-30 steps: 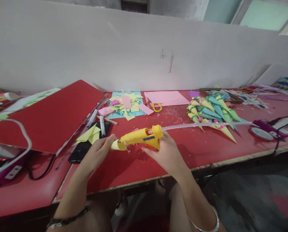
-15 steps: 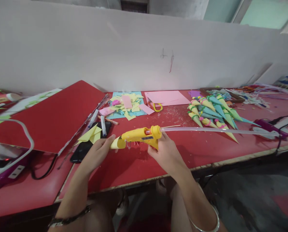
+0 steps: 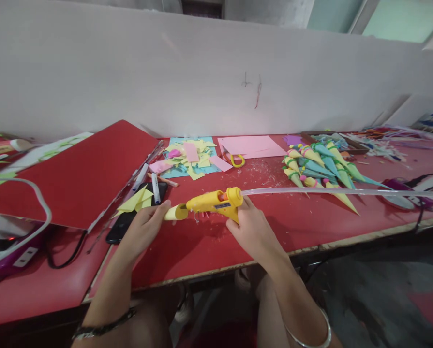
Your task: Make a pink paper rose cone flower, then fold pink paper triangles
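Note:
My right hand (image 3: 250, 224) grips a yellow hot glue gun (image 3: 216, 202) by its handle, the nozzle pointing left. A long clear glue stick (image 3: 310, 191) sticks out of the gun's back end toward the right. Pinched in my left hand (image 3: 149, 224) is a rolled yellow paper cone (image 3: 176, 212), its open end facing right. The nozzle tip is at the cone's open rim; whether it touches the paper I cannot tell. Folded yellow paper pieces (image 3: 134, 203) lie on a black phone (image 3: 118, 229) beside my left hand.
Finished paper cones (image 3: 321, 164) are piled at the right. Paper scraps (image 3: 190, 157), yellow-handled scissors (image 3: 237, 161) and pink sheets (image 3: 252, 146) lie at the back. A large red board (image 3: 74, 179) covers the left. The red table's front edge (image 3: 201, 276) runs before my knees.
The paper cone's open end has turned and now shows more of its rounded opening. The glue gun has shifted slightly right, and its glue stick is tilted a little differently.

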{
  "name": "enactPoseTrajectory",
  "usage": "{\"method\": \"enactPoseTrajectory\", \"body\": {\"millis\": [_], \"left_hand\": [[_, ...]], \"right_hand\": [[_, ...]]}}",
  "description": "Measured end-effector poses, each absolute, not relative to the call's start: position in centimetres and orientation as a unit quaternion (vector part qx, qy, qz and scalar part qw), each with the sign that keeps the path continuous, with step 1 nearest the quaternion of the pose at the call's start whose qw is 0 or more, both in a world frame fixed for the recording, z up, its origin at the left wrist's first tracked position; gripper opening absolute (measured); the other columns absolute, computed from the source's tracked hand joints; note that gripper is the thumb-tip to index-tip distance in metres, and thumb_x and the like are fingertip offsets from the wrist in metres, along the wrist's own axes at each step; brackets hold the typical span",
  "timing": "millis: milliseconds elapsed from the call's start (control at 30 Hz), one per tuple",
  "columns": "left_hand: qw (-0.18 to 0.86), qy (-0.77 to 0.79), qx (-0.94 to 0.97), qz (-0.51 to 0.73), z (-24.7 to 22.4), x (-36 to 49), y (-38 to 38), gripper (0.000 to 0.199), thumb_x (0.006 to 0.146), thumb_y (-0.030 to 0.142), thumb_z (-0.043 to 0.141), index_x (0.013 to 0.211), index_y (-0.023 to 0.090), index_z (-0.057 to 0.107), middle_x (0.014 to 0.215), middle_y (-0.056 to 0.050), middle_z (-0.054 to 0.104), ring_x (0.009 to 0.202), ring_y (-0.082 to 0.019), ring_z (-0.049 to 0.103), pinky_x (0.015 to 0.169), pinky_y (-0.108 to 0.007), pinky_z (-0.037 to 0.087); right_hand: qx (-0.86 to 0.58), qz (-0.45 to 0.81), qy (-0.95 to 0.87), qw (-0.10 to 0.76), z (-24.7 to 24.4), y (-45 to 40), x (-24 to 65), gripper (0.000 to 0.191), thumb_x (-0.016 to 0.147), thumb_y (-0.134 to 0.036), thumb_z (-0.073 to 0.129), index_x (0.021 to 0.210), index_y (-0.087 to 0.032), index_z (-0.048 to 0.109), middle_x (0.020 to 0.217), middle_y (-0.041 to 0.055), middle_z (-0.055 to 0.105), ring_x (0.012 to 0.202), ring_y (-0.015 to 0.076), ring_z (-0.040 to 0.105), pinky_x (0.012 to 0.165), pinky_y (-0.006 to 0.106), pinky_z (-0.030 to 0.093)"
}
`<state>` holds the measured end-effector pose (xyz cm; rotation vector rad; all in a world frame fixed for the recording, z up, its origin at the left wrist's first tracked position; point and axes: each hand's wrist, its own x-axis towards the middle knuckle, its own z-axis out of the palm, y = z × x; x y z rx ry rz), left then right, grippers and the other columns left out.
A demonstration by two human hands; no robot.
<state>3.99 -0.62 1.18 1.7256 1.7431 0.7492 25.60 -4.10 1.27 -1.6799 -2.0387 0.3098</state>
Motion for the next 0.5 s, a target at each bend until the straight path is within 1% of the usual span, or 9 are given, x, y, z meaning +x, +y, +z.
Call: {"method": "enactPoseTrajectory", "body": {"millis": [100, 200, 267, 333, 400, 500], "left_hand": [[0.266, 0.648, 0.650, 0.296, 1.32, 4.19, -0.63, 0.041, 0.074, 0.054, 0.034, 0.050, 0.021, 0.031, 0.048, 0.005, 0.027, 0.046, -0.011, 0.028, 0.045, -0.024, 0.024], [0.254, 0.642, 0.661, 0.293, 1.44, 4.30, -0.65, 0.040, 0.076, 0.053, 0.032, 0.052, 0.021, 0.029, 0.051, 0.005, 0.025, 0.049, -0.011, 0.027, 0.047, -0.025, 0.023], [0.247, 0.640, 0.670, 0.283, 1.42, 4.25, -0.60, 0.040, 0.076, 0.053, 0.030, 0.053, 0.021, 0.028, 0.052, 0.005, 0.025, 0.050, -0.011, 0.027, 0.047, -0.025, 0.022], [0.244, 0.637, 0.678, 0.275, 1.32, 4.16, -0.49, 0.040, 0.076, 0.054, 0.028, 0.054, 0.021, 0.030, 0.052, 0.005, 0.025, 0.050, -0.011, 0.028, 0.048, -0.025, 0.023], [0.249, 0.632, 0.682, 0.271, 1.17, 4.09, -0.35, 0.041, 0.075, 0.055, 0.028, 0.055, 0.021, 0.032, 0.053, 0.005, 0.025, 0.051, -0.011, 0.029, 0.049, -0.025, 0.023], [0.262, 0.633, 0.678, 0.268, 1.00, 4.10, -0.23, 0.041, 0.075, 0.056, 0.029, 0.056, 0.020, 0.034, 0.054, 0.005, 0.025, 0.052, -0.012, 0.029, 0.049, -0.025, 0.023]], "right_hand": [[-0.612, 0.120, -0.745, 0.237, 1.29, -4.10, 25.67, 0.039, 0.075, -0.014, 0.041, 0.114, -0.016, 0.045, 0.101, 0.0107, 0.056, 0.074, 0.0233, 0.060, 0.061, 0.034, 0.045], [-0.604, 0.127, -0.749, 0.242, 1.28, -4.07, 25.77, 0.036, 0.075, -0.013, 0.041, 0.111, -0.016, 0.047, 0.103, 0.0104, 0.056, 0.081, 0.0233, 0.059, 0.066, 0.034, 0.045], [-0.601, 0.126, -0.750, 0.246, 1.26, -4.05, 25.82, 0.035, 0.075, -0.012, 0.042, 0.109, -0.016, 0.048, 0.103, 0.0097, 0.056, 0.084, 0.0226, 0.059, 0.069, 0.033, 0.045], [-0.608, 0.123, -0.745, 0.245, 1.22, -4.04, 25.83, 0.033, 0.075, -0.013, 0.043, 0.108, -0.016, 0.049, 0.102, 0.0093, 0.057, 0.082, 0.0218, 0.059, 0.068, 0.032, 0.045], [-0.620, 0.113, -0.737, 0.244, 1.14, -4.01, 25.80, 0.032, 0.077, -0.020, 0.047, 0.109, -0.016, 0.049, 0.100, 0.0095, 0.056, 0.078, 0.0217, 0.060, 0.064, 0.032, 0.046], [-0.629, 0.091, -0.727, 0.259, 0.91, -3.94, 25.77, 0.039, 0.077, -0.033, 0.053, 0.112, -0.018, 0.048, 0.101, 0.0096, 0.055, 0.075, 0.0221, 0.060, 0.060, 0.032, 0.047]]}}
